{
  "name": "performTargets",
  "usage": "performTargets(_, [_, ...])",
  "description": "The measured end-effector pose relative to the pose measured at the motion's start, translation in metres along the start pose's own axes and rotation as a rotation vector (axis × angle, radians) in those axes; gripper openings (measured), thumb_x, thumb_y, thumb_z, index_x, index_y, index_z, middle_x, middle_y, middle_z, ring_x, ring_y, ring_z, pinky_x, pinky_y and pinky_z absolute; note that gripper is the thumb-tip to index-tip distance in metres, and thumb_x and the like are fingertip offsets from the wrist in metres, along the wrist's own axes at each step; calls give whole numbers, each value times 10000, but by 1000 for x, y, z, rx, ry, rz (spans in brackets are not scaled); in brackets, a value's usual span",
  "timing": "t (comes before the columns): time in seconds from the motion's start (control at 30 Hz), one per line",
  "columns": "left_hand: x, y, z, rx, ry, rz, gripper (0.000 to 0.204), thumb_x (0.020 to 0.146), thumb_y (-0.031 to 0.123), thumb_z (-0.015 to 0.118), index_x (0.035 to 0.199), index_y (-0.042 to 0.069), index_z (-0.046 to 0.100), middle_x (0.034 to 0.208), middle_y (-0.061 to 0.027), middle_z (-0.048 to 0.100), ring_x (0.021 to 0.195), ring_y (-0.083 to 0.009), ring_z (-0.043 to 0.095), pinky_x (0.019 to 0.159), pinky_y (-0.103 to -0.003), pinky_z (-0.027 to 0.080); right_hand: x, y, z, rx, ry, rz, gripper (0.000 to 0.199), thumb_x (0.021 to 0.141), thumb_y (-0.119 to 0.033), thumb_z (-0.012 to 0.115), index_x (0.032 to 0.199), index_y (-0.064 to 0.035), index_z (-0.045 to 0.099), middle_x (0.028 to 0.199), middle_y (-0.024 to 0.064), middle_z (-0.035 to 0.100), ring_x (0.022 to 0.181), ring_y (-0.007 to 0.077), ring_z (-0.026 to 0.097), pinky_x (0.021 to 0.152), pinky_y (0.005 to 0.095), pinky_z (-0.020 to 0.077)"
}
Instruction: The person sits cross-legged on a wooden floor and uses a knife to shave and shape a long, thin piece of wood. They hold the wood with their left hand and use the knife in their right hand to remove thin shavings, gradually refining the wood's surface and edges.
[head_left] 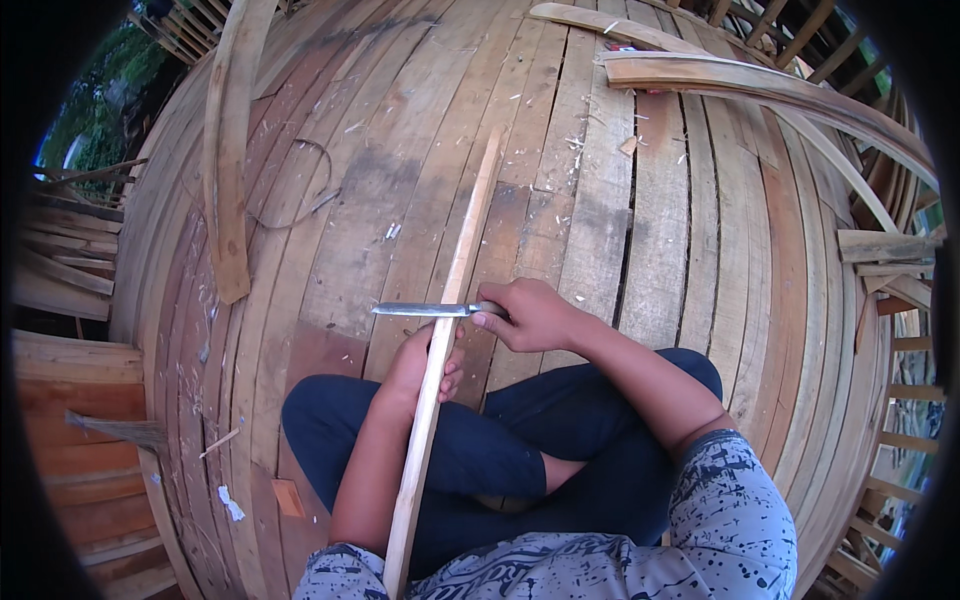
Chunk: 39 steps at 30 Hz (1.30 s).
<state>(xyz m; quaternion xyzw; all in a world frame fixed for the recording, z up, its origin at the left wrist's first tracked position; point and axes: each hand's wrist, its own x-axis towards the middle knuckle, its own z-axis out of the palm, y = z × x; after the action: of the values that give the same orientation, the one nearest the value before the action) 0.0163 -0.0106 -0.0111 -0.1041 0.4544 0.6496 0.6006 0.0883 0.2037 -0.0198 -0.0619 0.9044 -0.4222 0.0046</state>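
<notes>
A long, narrow wooden strip (429, 390) runs from beside my body out over the plank floor, pale along its near part. My left hand (418, 365) is wrapped round it from below, just short of the knife. In my right hand (532, 316) is the handle of a knife (418, 310). Its straight metal blade lies crosswise over the strip, pointing left, and seems to touch the wood. Part of the handle is hidden by my fingers. My crossed legs (450, 445) in dark trousers are under both forearms.
Small shavings (392, 231) lie scattered over the plank floor (400, 180). A wide board (228, 180) lies at the left, and curved planks (740, 78) lie at the far right. Wooden slats stand along the right edge. A reddish wood offcut (288, 497) rests near my left knee.
</notes>
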Motion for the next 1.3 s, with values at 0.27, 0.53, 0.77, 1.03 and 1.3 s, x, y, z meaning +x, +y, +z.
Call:
performTargets(0.27, [4,-2,-5,-146,-120,1,315,1034,353,356,1012,90,527,560,-46,450,383,-142,437,315,-280,343,-8,-36,30,-82,132,277,579,1024,-376,425,613,-45,661,536,225,544,586,441,594,595,518,465])
performTargets(0.53, [9,-5,-14,-210,-163,-11,355,1015,375,371,985,64,540,571,-52,463,383,-163,443,314,-299,351,-4,-22,7,173,114,-148,314,956,-325,596,859,-27,607,657,168,583,627,391,614,576,460,456])
performTargets(0.77, [4,1,-6,-200,-142,-8,364,1013,371,357,980,51,526,563,-56,452,374,-160,434,310,-293,340,-6,-23,-7,51,-31,3,324,889,-362,682,842,-45,628,669,175,627,683,378,652,612,453,476])
performTargets(1.03, [8,-5,-6,-128,-71,-24,430,1002,443,339,962,55,521,557,-53,440,382,-153,430,309,-293,332,-8,-26,5,-35,-96,35,394,970,-396,542,871,-36,667,612,201,586,649,422,619,625,494,476])
performTargets(1.3, [16,-6,-12,-128,-88,-48,395,1003,420,380,965,61,540,543,-51,431,369,-161,429,305,-305,342,-4,-29,31,-148,164,246,581,1001,-392,416,618,-33,663,557,230,576,554,430,605,566,513,490])
